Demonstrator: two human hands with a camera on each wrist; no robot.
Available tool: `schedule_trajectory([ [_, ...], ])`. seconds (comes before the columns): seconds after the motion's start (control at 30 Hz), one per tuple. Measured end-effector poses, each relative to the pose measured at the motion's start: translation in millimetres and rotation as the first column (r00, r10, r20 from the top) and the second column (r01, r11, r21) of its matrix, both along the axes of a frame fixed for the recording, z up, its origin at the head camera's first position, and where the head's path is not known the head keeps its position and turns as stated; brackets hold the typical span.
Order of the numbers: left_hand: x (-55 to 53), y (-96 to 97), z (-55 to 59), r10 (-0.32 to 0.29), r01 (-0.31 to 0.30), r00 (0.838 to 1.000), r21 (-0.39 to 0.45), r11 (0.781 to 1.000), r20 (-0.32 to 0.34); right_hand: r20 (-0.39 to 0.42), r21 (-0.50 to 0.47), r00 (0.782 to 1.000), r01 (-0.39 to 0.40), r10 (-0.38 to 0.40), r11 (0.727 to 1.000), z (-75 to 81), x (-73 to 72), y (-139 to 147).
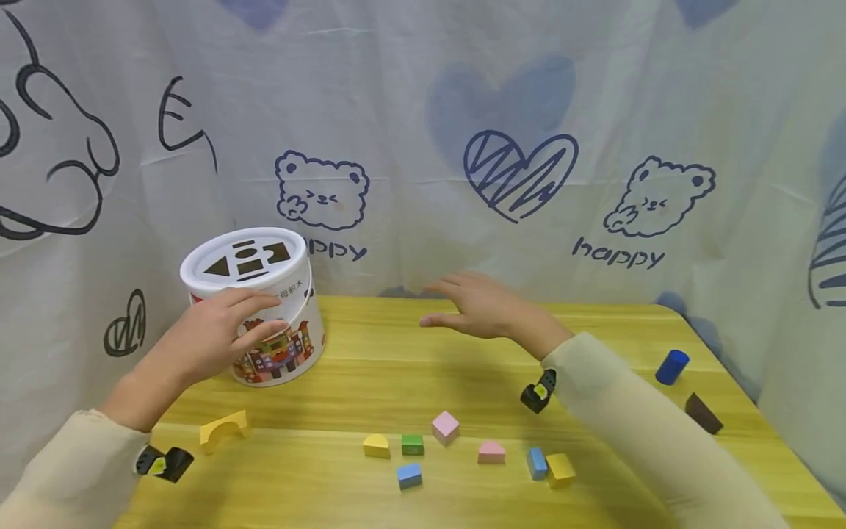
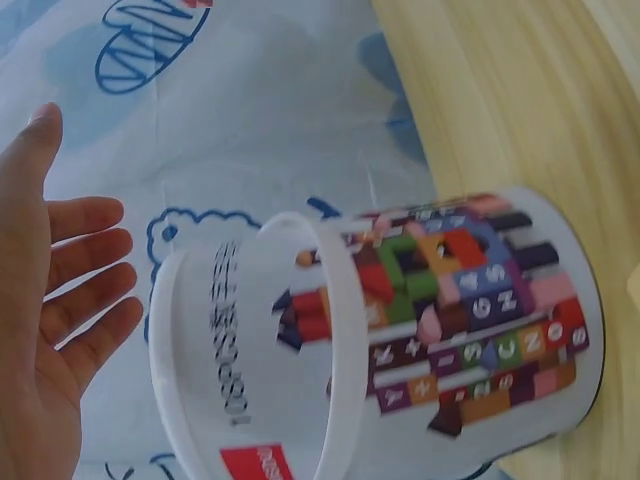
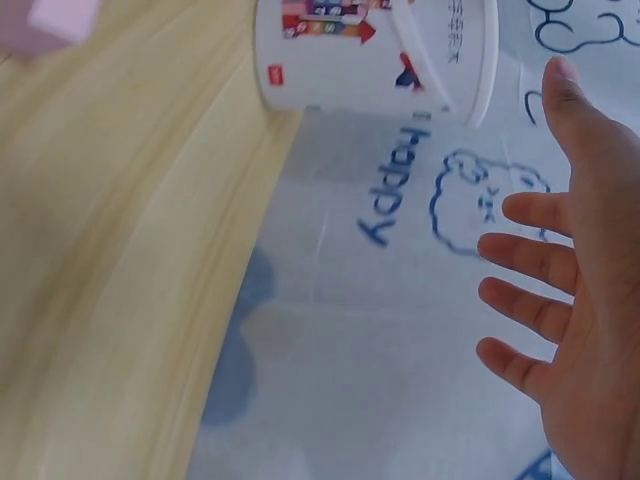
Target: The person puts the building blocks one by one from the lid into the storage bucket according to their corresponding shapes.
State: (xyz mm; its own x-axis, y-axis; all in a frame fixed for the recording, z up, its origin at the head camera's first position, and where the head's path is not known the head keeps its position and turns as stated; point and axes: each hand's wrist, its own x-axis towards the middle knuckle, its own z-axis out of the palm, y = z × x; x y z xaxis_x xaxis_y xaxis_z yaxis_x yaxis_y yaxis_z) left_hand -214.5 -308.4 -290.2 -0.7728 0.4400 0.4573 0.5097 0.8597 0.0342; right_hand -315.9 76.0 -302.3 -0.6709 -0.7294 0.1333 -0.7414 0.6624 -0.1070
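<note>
A white lidded bucket [image 1: 300, 294] with shape-cut holes in its top and printed block pictures stands at the back left of the table. My left hand [image 1: 208, 330] hovers in front of the bucket, fingers extended, holding nothing; in the left wrist view that hand [image 2: 50, 310] is apart from the bucket's rim [image 2: 345, 350]. Over the back middle of the table my right hand [image 1: 479, 305] is raised with straight fingers and nothing in it. The right wrist view shows the same hand [image 3: 590, 290] spread, with the bucket [image 3: 350, 70] beyond it.
Loose blocks lie on the wooden table [image 1: 370, 330]: a yellow arch [image 1: 223, 428], a green block [image 1: 413, 444], a pink cube [image 1: 446, 427], a yellow cube [image 1: 559, 470], blue blocks [image 1: 409, 476]. A blue cylinder [image 1: 672, 366] and dark wedge [image 1: 703, 414] are rightward. A printed curtain [image 1: 410, 147] hangs behind.
</note>
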Motion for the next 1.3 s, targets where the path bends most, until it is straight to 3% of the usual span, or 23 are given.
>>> schedule_trajectory([
  [0.37,-5.9,-45.2,12.4,0.167,-0.165,0.985,0.060,0.985,-0.043,-0.010,0.005,0.998,-0.062,0.062,0.998,18.5,-15.6,-75],
  [0.53,-11.7,-61.9,14.8,0.214,-0.211,0.977,0.108,0.971,-0.011,0.016,-0.025,0.996,-0.084,0.084,0.996,24.4,-20.8,-103],
  [0.87,-30.0,-79.3,17.6,0.241,-0.258,0.962,0.139,0.956,0.130,0.040,-0.069,0.992,-0.118,0.121,0.991,23.6,-29.3,-148],
  [1.07,-41.3,-89.3,14.0,0.234,-0.276,0.942,0.160,0.948,0.241,0.059,-0.044,0.993,-0.097,0.099,0.994,20.5,-32.6,-163],
  [1.3,-52.2,-102.0,9.8,0.236,-0.296,0.907,0.128,0.947,0.348,0.104,-0.005,0.992,-0.067,0.067,0.998,19.5,-38.5,-175],
])
